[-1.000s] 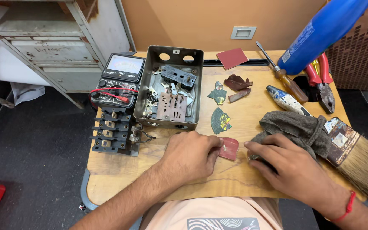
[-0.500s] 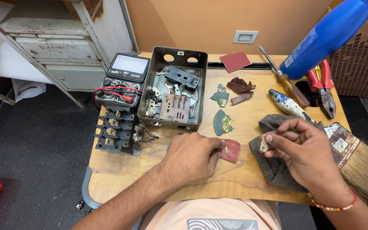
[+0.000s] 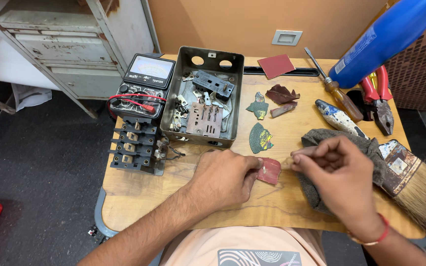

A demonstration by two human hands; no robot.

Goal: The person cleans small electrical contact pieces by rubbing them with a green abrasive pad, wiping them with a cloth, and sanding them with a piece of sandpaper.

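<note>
A small wooden table carries an open grey metal box of switch parts, a black meter, a black terminal block, red and dark sandpaper scraps, a screwdriver, red-handled pliers, a grey rag and a wide paintbrush.

meter left of box | switch block before meter | brush right
</note>
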